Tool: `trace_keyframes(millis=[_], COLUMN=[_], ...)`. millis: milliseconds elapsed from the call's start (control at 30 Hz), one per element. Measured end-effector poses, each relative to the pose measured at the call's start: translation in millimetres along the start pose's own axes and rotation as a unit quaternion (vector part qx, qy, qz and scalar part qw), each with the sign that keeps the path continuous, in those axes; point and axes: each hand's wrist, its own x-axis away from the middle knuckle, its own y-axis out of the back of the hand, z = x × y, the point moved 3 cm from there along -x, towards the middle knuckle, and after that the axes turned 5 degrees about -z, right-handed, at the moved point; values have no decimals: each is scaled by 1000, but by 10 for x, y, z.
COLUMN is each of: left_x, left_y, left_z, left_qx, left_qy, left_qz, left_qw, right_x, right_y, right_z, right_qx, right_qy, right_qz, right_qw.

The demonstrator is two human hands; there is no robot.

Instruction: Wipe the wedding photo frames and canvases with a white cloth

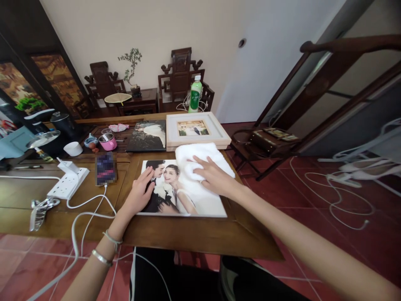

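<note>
A printed wedding photo panel lies face up on the wooden table, near its front edge. My left hand rests flat on the panel's left side, fingers stretched out and holding nothing. At the upper right of the panel, my right hand presses on a white towel, with a bunched fold of it between thumb and fingers. The towel covers the panel's upper right corner and reaches past its edge. Behind it are a pale framed photo and a dark photo panel.
A green bottle stands behind the frame. To the left are a phone on a cable, a white power strip, a claw clip and a pink cup. A wooden chair stands at the right.
</note>
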Motion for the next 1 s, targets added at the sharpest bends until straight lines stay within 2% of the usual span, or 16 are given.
trace_keyframes(millis=[100, 233, 333, 400, 500, 567, 600, 667, 733, 800, 900, 1000], left_x=[-21, -29, -24, -22, -25, -27, -27, -25, -21, -16, -13, -15], left_y=[7, 13, -3, -13, -23, -25, -25, -23, -23, -26, -29, -24], left_z=[25, 40, 45, 41, 29, 26, 27, 32, 38, 41, 42, 41], left_qx=[29, 53, 47, 46, 44, 42, 41, 39, 37, 35, 33, 36], left_qy=[-3, -9, -6, -5, -7, -7, -7, -8, -7, -6, -8, -14], left_qz=[-17, -35, -38, -42, -43, -40, -39, -38, -38, -37, -38, -48], left_qw=[999, 998, 998, 998, 998, 998, 998, 998, 999, 999, 999, 998], right_x=[184, 627, 921, 1010, 923, 735, 616, 362, 143, 9, -2, 198], right_y=[-1, 70, 202, 335, 514, 522, 476, 303, 97, -49, -101, -43], right_z=[147, 434, 573, 588, 499, 365, 283, 129, 31, -4, 40, 216], right_qx=[-18, -58, -76, -65, -2, 50, 71, 96, 101, 92, 61, 36], right_qy=[9, 27, 12, -5, -2, -11, -23, -43, -35, -23, -25, -22], right_qz=[-4, 5, -17, -49, -120, -154, -150, -104, -41, -8, 2, 25], right_qw=[1000, 998, 997, 997, 993, 987, 986, 989, 993, 995, 998, 999])
